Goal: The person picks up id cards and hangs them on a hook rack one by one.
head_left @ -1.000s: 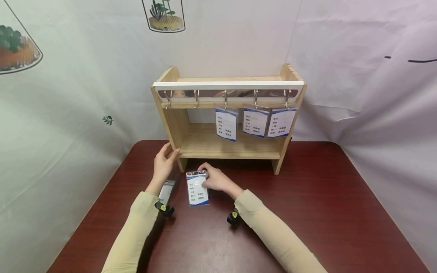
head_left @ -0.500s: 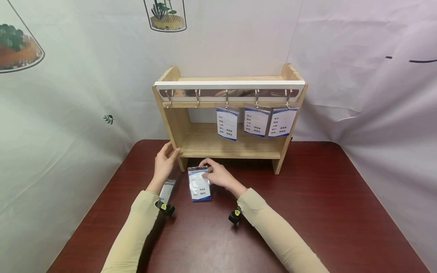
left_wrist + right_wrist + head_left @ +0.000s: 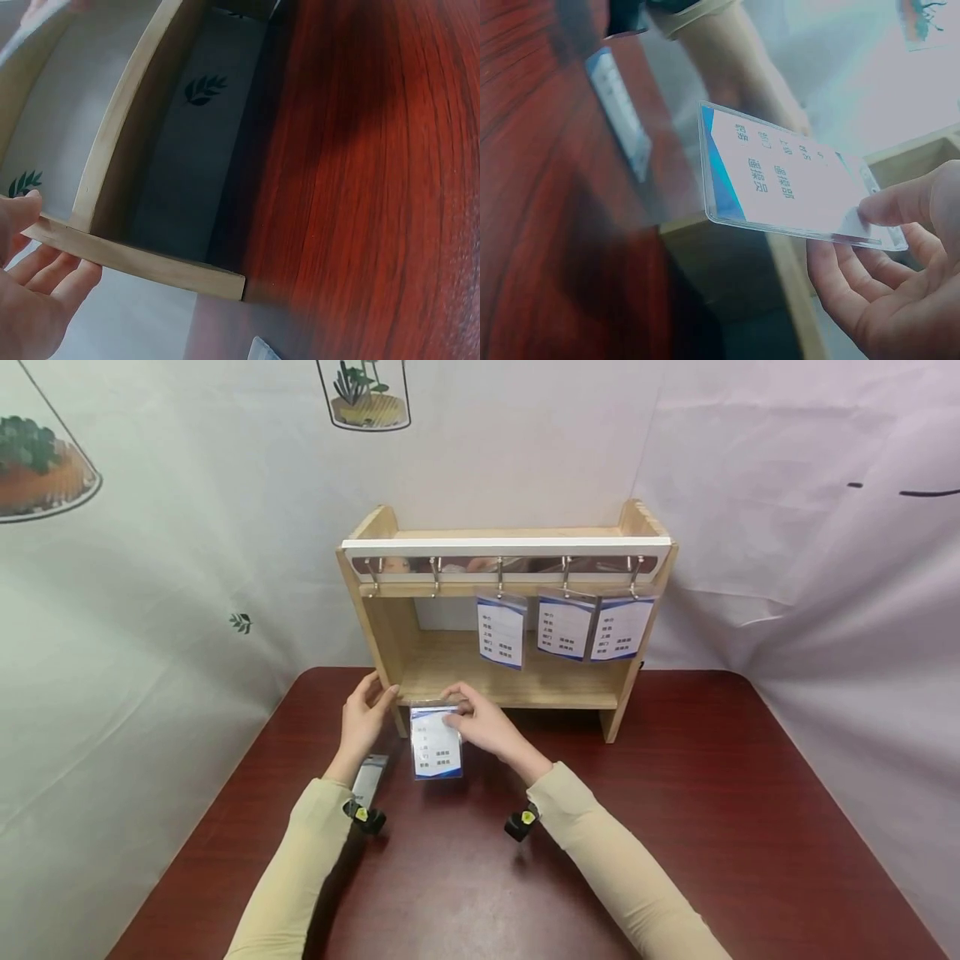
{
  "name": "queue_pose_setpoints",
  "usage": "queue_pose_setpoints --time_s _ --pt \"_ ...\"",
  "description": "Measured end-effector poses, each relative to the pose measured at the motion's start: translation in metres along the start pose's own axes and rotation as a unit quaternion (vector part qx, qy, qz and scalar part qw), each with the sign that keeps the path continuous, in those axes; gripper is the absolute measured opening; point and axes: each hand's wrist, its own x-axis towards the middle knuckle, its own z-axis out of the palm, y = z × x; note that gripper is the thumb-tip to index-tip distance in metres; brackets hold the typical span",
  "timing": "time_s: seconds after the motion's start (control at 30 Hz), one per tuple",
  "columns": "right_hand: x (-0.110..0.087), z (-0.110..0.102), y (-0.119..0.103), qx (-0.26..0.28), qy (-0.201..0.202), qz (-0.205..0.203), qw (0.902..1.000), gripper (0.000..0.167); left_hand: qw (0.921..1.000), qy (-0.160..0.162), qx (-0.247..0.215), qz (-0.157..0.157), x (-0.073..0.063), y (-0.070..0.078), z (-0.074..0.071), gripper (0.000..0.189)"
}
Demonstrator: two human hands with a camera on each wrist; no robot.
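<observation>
our right hand (image 3: 487, 729) pinches a clear card holder (image 3: 431, 758) near its one o'clock corner, thumb on the printed face, fingers behind. it hangs clear of the table (image 3: 675, 768), at seven o'clock in the head view. our left hand (image 3: 362, 717), at nine o'clock from it, grips the side of the wooden rack (image 3: 393, 643). we judge the holder light, fairly stiff, glossy enough to slip, and more apt to bend than break. the upper edge seems our best hold, leaving any slot uncovered; glare makes that slot hard to confirm. a second holder (image 3: 368, 779) lies at eight o'clock from ours.
</observation>
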Motion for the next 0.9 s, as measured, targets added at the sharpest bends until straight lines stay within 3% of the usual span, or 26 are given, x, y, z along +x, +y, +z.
queue_pose_setpoints --time_s 0.3,0.7,0.8,0.9 --pt "-0.002 -0.013 -0.027 0.019 0.041 -0.053 0.9976 0.028 1.0 -0.001 0.003 -0.005 -0.001 0.002 0.001 0.046" --pt "-0.001 -0.028 -0.068 0.019 0.105 -0.135 0.985 0.024 0.9997 -0.01 -0.013 -0.02 0.001 0.002 0.0 0.049" --pt "0.0 -0.03 -0.076 0.013 0.121 -0.149 0.9813 0.023 0.9993 -0.016 -0.015 -0.031 -0.001 0.008 0.0 0.05" --pt "0.0 -0.031 -0.083 0.01 0.131 -0.16 0.9784 0.022 0.9992 -0.021 -0.007 -0.034 -0.006 0.023 -0.001 0.048"
